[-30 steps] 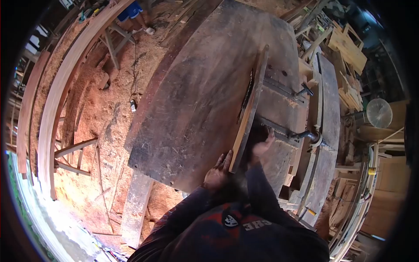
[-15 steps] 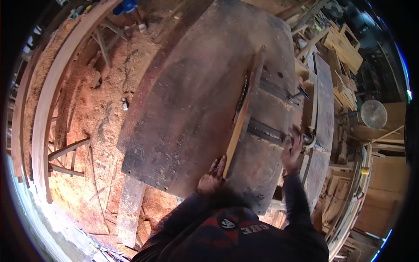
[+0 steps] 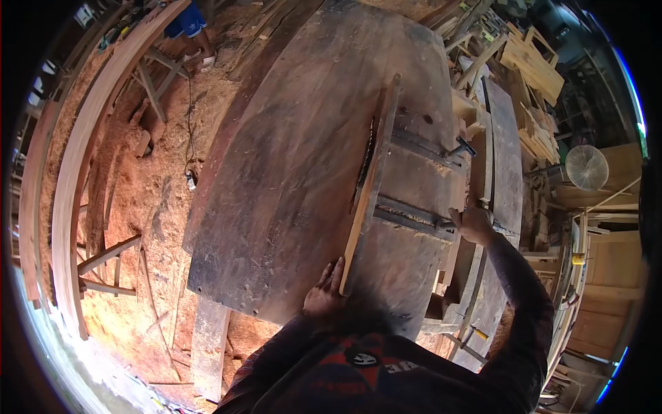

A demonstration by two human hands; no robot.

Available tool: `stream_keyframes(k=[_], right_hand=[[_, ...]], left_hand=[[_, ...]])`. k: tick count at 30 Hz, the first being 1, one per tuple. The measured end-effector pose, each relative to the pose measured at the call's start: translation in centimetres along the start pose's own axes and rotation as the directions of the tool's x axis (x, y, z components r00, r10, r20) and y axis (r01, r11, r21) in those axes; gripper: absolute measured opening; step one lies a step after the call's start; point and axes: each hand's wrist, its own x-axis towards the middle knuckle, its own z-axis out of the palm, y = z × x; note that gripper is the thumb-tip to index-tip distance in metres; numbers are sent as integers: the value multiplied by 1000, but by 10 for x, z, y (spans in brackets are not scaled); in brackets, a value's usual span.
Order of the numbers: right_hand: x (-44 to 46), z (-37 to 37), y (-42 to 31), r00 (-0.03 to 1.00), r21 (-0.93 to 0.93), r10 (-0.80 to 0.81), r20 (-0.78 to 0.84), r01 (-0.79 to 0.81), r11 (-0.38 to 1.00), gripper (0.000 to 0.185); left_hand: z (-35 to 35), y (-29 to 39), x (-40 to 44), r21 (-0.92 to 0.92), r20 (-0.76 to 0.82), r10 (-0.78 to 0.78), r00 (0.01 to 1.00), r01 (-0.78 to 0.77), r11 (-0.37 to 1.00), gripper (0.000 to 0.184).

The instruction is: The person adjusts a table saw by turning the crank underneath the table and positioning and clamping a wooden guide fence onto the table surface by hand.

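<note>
A long narrow wooden fence (image 3: 372, 172) lies across a broad, dark, worn worktable (image 3: 276, 186). At the fence's near end, my left hand (image 3: 325, 290) rests with fingers stretched along its left side; the thumb is hidden. My right hand (image 3: 474, 226) is closed, fingers curled, at the right end of the nearer slotted metal bar (image 3: 414, 215). Whatever it grips is covered by the fingers. Further away, a T-shaped handle (image 3: 467, 146) stands at the end of a second metal bar (image 3: 424, 148). Left of the fence runs a dark slit with a toothed-looking edge (image 3: 364, 162).
Left stands a long plank (image 3: 103, 103) on trestles, above a sawdust-covered floor (image 3: 162, 186). A person in blue shorts (image 3: 186, 22) is at the upper left. Stacked boards (image 3: 531, 69) and a round fan (image 3: 587, 168) are right. A yellow-handled tool (image 3: 480, 334) lies lower right.
My right hand has gone from spread fingers beside a ring-like part to closed at the bar's end, its elbow swinging outward. The left hand stays at the fence's end. The view has shifted slightly.
</note>
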Motion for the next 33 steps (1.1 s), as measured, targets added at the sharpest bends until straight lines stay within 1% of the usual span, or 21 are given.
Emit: stream_keyframes(k=[1, 3, 5, 6, 7, 8, 9, 10, 12, 13, 16, 18, 20, 22, 24, 25, 26, 27, 29, 31, 33], right_hand=[[-1, 3, 1, 950, 334, 274, 146, -309, 891, 56], [8, -13, 2, 816, 560, 448, 365, -577, 595, 56], [3, -12, 27, 625, 577, 220, 749, -779, 246, 52], [0, 5, 37, 629, 577, 215, 747, -774, 260, 52], [2, 36, 47, 869, 729, 215, 446, -491, 477, 47], [8, 38, 38, 987, 743, 122, 100, -156, 651, 46], [10, 41, 27, 999, 875, 50, 5, -29, 484, 44], [11, 45, 16, 999, 876, 45, 11, -31, 480, 44], [12, 23, -11, 873, 892, 225, 434, -380, -246, 57], [9, 46, -5, 876, 886, 257, 408, -312, -343, 68], [1, 60, -21, 809, 935, 529, 256, -69, -347, 67], [12, 94, -32, 515, 859, 795, 322, 195, -474, 41], [13, 113, -32, 369, 815, 830, 418, 253, -522, 11], [11, 105, -23, 404, 834, 834, 375, 247, -494, 12], [11, 103, 12, 582, 792, 584, 566, -188, -581, 19], [26, 108, 29, 517, 922, 768, 378, -282, -264, 33], [47, 140, 75, 485, 848, 865, 128, -506, 159, 48], [65, 117, 81, 523, 953, 825, 213, -298, -56, 41], [103, 57, 87, 583, 829, 720, 376, 135, -543, 29], [167, 32, 93, 283, 791, 772, 569, 66, -608, 46], [218, 81, 122, 296, 802, 804, 515, 164, -574, 45]], left_hand=[[4, -4, -2, 37, -12, 34, 999, -34, 999, 81], [-7, 5, 1, -6, 4, -10, 1000, 10, 1000, 81], [-11, 10, -2, -54, 22, -63, 998, 64, 997, 80], [-10, 8, -3, -51, 20, -38, 999, 39, 998, 80], [-10, 6, 0, -46, 9, -19, 1000, 19, 999, 79], [-9, 6, 0, -49, 2, -41, 999, 41, 998, 79], [-9, 6, -2, -48, -1, -32, 999, 32, 998, 79], [-9, 5, -1, -44, -6, -14, 1000, 14, 999, 78], [-12, 6, -1, -43, 0, -24, 1000, 24, 999, 78], [-12, 7, 0, -41, 3, -30, 1000, 30, 999, 78], [-4, 1, 0, -17, -59, 31, 998, -32, 999, 80], [-10, 4, -1, -35, -15, -18, 1000, 17, 999, 81], [-2, 10, 1, -46, 34, -44, 998, 46, 998, 82], [2, -3, -1, 8, -6, 12, 1000, -12, 1000, 84], [-3, -4, 2, -22, 6, -10, 1000, 10, 1000, 87], [-3, -5, 3, -34, 18, -2, 1000, 3, 999, 88], [0, -4, 1, -50, 33, -4, 999, 6, 999, 89], [3, -3, 2, -50, 26, -26, 999, 28, 998, 89], [3, -7, 0, -37, 59, -30, 998, 32, 999, 91], [7, -13, -1, -17, 31, 4, 1000, -3, 1000, 91], [7, -11, 4, 1, -14, 37, 999, -37, 999, 91]])
